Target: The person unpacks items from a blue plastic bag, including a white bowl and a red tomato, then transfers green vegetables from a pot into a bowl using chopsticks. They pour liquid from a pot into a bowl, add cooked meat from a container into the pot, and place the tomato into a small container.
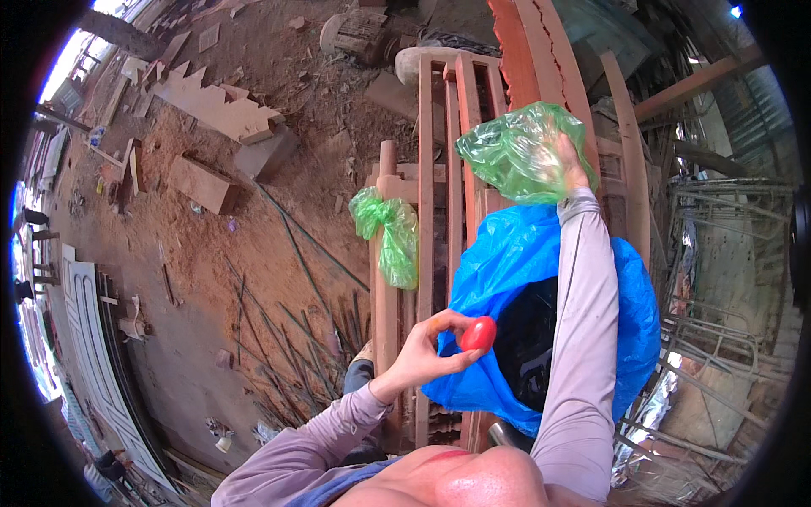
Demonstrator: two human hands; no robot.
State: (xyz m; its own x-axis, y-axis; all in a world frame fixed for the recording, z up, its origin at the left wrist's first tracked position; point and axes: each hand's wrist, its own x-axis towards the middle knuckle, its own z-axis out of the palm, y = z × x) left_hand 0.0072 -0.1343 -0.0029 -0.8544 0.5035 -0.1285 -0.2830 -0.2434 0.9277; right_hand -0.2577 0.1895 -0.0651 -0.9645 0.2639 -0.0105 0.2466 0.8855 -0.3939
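Note:
My left hand (431, 351) pinches a small, smooth, oval red tomato (478, 335) between thumb and fingers, at the left rim of a blue plastic bag (638, 296). That bag stands wide at the mouth, with a dark, shiny inside (525, 338). My right arm reaches across it. Farther off, my right hand (571, 162) is at a translucent green plastic bag (507, 152), gripping its right side; the film partly covers the fingers. A second green bag (394, 232), knotted in the middle, lies to the left on the wooden pieces.
Long reddish wooden beams (427, 186) lie beneath the bags, beside a cracked plank (557, 59). Metal frames (718, 253) stack up on the right. Wood offcuts (203, 182) and thin rods (287, 338) litter the dirt ground. A white panelled door (97, 338) lies at far left.

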